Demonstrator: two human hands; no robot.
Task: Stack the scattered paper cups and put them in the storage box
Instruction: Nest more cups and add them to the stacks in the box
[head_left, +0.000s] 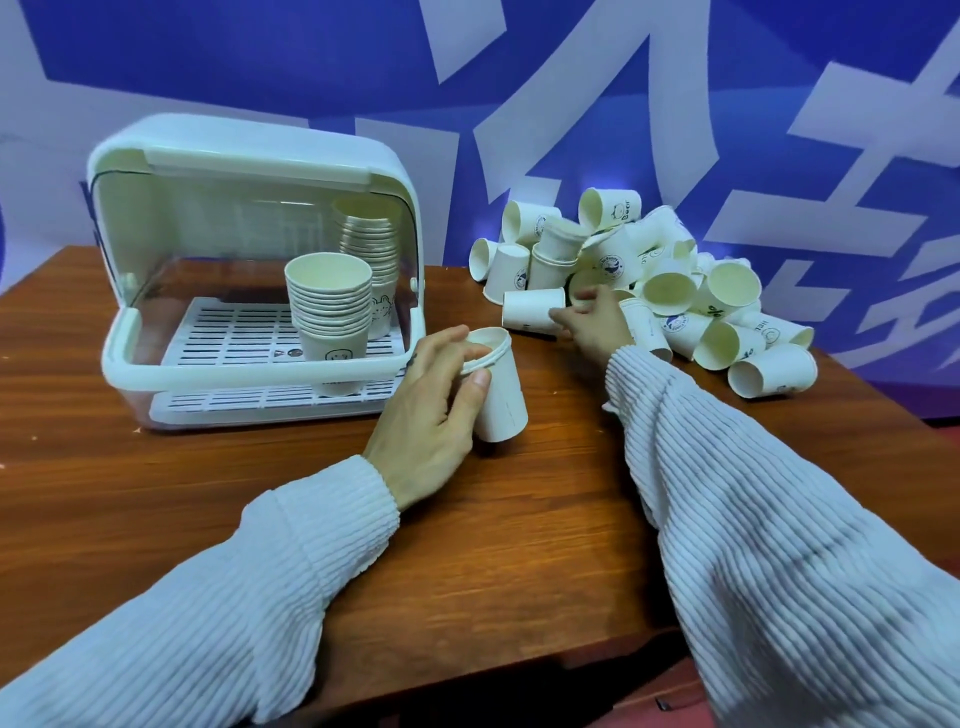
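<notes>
Reaching out to the pile (649, 280) of loose cups at the far right of the table (156, 493), the right hand (592, 322) has its fingertips on a cup (532, 310) lying on its side at the pile's near-left edge; thumb and fingers curl round the cup's end, though whether they have closed firmly is hard to tell. That cup's long axis runs roughly left to right, its base apparently pointing left toward the box (249, 270) and its mouth hidden behind the fingers. The left hand (431, 410) holds a short stack (496, 384) (two nested rims show at its top), thumb on the near side and fingers wrapped behind, tilted so the mouth faces up and slightly left. The stack sits just left of and nearer than the lying cup, with a little bare table between them, so the right hand is plainly the nearer one for the pickup. My guess is the cup must be swung base-down before it drops into the stack. Inside the open box two taller stacks already stand on the slatted tray.
</notes>
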